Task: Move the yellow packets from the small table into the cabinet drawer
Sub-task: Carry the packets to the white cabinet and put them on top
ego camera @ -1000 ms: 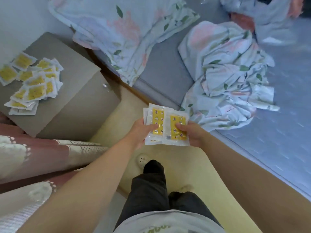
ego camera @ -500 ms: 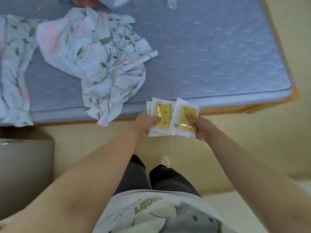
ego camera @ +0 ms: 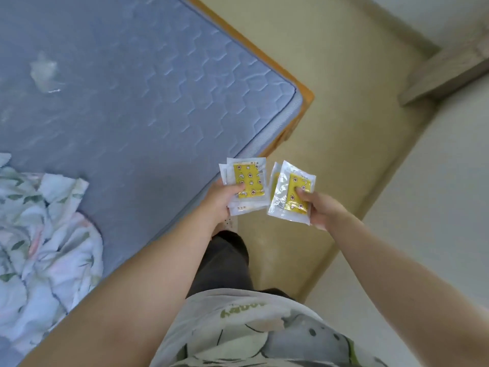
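The yellow packets (ego camera: 247, 185) are split into two bunches, both held in the air beside the right edge of the bed. The left hand (ego camera: 221, 200) grips one bunch with its thumb across the printed top face. Only offset white edges show beneath, so the number of packets cannot be counted. The right hand (ego camera: 321, 207) pinches the second bunch (ego camera: 291, 194), thumb on top and fingers hidden underneath; glare on the clear wrapping blurs its print. The hands are apart, and a narrow gap separates the bunches.

Both forearms run off the bottom edge. A dark trouser leg (ego camera: 225, 260) shows below the hands, its foot mostly hidden behind the left wrist. The printed shirt (ego camera: 251, 327) is cut off at the bottom. Floral bedding (ego camera: 39, 234) is cut by the left edge. A crumpled clear scrap (ego camera: 43, 74) on the far left of the mattress (ego camera: 132, 102) is too blurred to identify.

The orange bed frame (ego camera: 264, 49) ends in a corner beyond the hands. To its right, an open strip of yellowish floor (ego camera: 330, 115) runs from far to near. A pale wooden board (ego camera: 447, 72) crosses the far right, cut off by the picture's edge.
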Motion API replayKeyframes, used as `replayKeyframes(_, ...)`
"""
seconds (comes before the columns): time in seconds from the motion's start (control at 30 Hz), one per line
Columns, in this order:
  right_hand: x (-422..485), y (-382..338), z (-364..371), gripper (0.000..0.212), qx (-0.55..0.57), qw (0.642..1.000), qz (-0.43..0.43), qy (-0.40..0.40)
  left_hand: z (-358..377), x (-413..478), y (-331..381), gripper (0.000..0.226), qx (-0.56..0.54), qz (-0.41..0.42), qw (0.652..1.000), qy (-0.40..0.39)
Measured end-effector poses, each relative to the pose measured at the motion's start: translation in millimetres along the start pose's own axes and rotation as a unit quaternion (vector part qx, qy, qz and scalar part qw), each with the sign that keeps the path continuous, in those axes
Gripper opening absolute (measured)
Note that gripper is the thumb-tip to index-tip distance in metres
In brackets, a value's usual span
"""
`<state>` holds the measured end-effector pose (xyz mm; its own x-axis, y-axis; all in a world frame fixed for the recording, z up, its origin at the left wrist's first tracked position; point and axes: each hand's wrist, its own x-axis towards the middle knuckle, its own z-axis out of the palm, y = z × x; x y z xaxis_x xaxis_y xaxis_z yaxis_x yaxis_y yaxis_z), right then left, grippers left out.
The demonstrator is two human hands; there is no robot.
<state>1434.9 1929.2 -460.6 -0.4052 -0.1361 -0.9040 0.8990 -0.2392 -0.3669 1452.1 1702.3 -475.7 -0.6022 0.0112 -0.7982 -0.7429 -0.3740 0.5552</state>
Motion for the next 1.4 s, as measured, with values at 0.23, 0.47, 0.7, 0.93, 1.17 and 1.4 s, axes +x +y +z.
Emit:
replayKeyframes(0.23, 11.4, -118.9, -46.0, 0.014, 0.082, 0.994, -0.041, 0.053, 103.5, 83.2, 100.5, 0.032, 0.116, -0.016, 0.991, -0.07)
replayKeyframes(0.47, 32.9, -227.5, -151.1, 0.016, 0.153, 0.983, -0.068, 0.076, 258.3, 163.7, 139.4, 0.028, 0.192, -0.029, 0.974, -0.114)
replayKeyframes(0.7, 63.6, -371.7, -257.6, 0.009, 0.121, 0.989, -0.062, 0.065, 425.0, 237.0, 162.3, 0.029, 0.201, -0.033, 0.974, -0.101)
replayKeyframes(0.93, 108.3, -491.6, -290.9, 0.033, 0.048, 0.995, -0.04, 0.078, 512.8, 283.8, 211.4, 0.028, 0.163, -0.028, 0.983, -0.077)
replayKeyframes(1.17, 192.5, -621.7, -239.3, 0.017, -0.041, 0.996, -0.045, 0.069, 527.5, 369.2, 304.7, 0.029, 0.09, 0.015, 0.995, -0.049)
replayKeyframes(1.4, 271.2, -781.3, -135.8, 0.014, -0.085, 0.995, -0.025, 0.044, 513.6, 461.5, 459.0, 0.027, 0.015, -0.011, 0.999, -0.027)
